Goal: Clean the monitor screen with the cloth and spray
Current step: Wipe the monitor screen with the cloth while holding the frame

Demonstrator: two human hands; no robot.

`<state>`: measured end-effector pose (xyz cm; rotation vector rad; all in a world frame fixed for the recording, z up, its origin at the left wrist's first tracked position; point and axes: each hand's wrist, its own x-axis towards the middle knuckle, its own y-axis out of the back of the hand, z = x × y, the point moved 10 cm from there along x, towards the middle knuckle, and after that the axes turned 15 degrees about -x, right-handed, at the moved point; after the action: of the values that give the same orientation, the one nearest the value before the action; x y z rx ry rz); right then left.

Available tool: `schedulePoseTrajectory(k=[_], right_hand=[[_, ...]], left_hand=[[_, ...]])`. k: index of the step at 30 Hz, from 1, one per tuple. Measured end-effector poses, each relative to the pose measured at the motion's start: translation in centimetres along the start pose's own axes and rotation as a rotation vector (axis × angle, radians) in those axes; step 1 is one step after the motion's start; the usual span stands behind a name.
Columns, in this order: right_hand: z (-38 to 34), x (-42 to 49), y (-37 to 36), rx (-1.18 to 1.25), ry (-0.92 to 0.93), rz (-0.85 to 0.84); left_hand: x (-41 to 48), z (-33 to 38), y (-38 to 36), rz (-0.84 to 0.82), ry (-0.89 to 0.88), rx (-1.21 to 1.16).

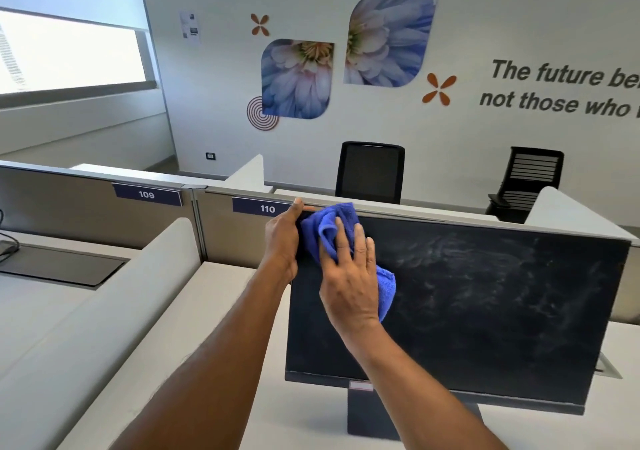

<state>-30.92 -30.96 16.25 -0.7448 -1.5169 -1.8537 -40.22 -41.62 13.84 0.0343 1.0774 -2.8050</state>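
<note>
Blue cloth (329, 231) is lying bunched against the upper left corner of the monitor (485, 311), whose dark screen is showing smears. The right hand (349, 287) is pressing it flat to the glass, fingers straight and spread, not curled round it. The left hand (282, 241) is gripping the monitor's left edge, thumb on the top corner. The monitor is standing on a white desk (228, 273) before a partition (221, 231) tagged 110.

Bright daylight from window (69, 51) left; sharp focus; wide-angle edge bending
</note>
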Motion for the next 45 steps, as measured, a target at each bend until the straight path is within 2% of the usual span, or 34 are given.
schedulePoseTrajectory(k=[3,6,8,11,13,18,21,25,32,36,38,40,42,44,45], right_hand=[[4.5,-1.1,-0.5,-0.069,-0.219,-0.025],[9.2,-3.2,-1.7,-0.087,-0.496,-0.188],[10.4,-3.9,-2.2,-0.065,-0.581,-0.247],[9.7,-3.4,-2.2,-0.033,-0.566,-0.234],[7.9,-2.4,-1.6,-0.019,-0.491,-0.172],[0.2,-0.2,-0.1,0.031,-0.067,-0.089],[-2.1,0.2,0.2,0.059,0.048,-0.108],[0.8,-0.3,0.0,-0.010,-0.034,-0.095],[14.2,-3.9,-1.2,-0.111,-0.511,-0.150],[15.0,-4.2,-1.0,-0.101,-0.479,-0.120],[13.5,-3.7,-0.8,-0.100,-0.398,-0.089],[11.7,-3.4,-0.7,-0.103,-0.299,-0.085],[10.2,-3.2,-0.6,-0.095,-0.223,-0.091],[9.3,-2.9,-0.5,-0.085,-0.173,-0.100],[9.1,-2.8,-0.4,-0.080,-0.155,-0.103]], left_hand=[[0.0,0.3,0.3,0.025,-0.072,0.015],[-0.1,0.3,0.2,0.029,-0.106,0.054],[0.0,0.3,0.1,0.022,-0.123,0.067],[-0.1,0.5,0.1,0.022,-0.131,0.078],[-0.1,0.6,0.2,0.032,-0.131,0.081],[-0.4,0.8,-0.3,0.029,-0.136,0.035],[-0.4,0.9,-0.3,0.003,-0.140,0.033],[-0.9,1.3,-0.6,0.051,-0.208,0.037],[-0.2,0.8,0.3,0.084,-0.207,0.132],[-0.2,1.0,0.3,0.103,-0.208,0.170],[-0.3,1.5,0.0,0.122,-0.244,0.303],[-0.7,2.6,-0.9,0.178,-0.361,0.615],[-2.3,3.8,-3.7,0.188,-0.556,0.956],[-4.2,3.2,-7.9,0.072,-0.781,1.253],[-4.8,2.0,-9.8,-0.020,-0.837,1.363]])
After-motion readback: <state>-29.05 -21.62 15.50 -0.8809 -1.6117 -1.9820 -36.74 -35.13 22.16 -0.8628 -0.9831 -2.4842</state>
